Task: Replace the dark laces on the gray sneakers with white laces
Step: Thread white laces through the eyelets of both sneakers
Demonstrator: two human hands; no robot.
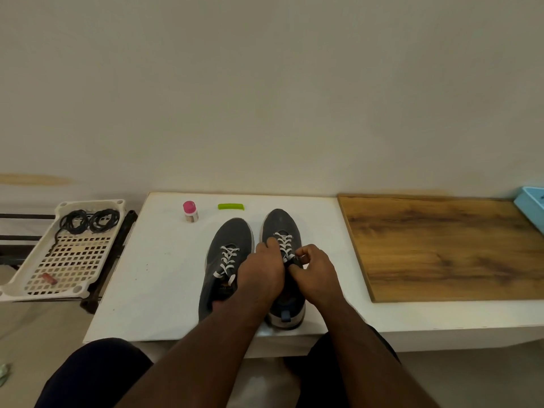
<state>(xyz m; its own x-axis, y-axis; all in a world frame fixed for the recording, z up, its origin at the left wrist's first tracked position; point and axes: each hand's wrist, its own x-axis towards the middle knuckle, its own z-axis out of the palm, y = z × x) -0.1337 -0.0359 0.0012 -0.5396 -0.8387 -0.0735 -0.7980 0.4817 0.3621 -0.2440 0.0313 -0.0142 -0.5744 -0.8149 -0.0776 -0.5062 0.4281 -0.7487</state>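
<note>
Person seated at a white tabletop (153, 275), knees under its near edge, both forearms reaching in.

Two gray sneakers side by side mid-tabletop, toes pointing to the wall. Left sneaker (232, 240): white lace (228, 259) crisscrossed up the eyelets, loose ends lying near the tongue. Right sneaker (281, 225): white lace (284, 244) also crisscrossed; its upper part hidden behind the hands.

Left hand (260, 273): lies over the inner side of the right sneaker, fingers curled down along the lacing. Grip: seems to hold the shoe's upper, but the fingertips are hidden; cannot tell for certain what they close on.

Right hand (315, 270): at the top of the right sneaker's lacing, thumb and forefinger pinched together on a small dark bit at the tongue. Grip clenched on it; whether it is the tongue itself or a lace end, cannot tell.

Dark laces (89, 220): off the shoes, coiled in two bundles at the far end of a white perforated plastic tray (70, 260), which sits on a dark rack left of the tabletop. A small reddish object (49, 278) at the tray's near end.

Far edge of tabletop: small bottle with pink cap (190, 212), and beside it to the right a green comb-like piece (231, 206). Wooden board (447, 245) lying to the right. Corner of a light-blue container (531, 206) at far right.
</note>
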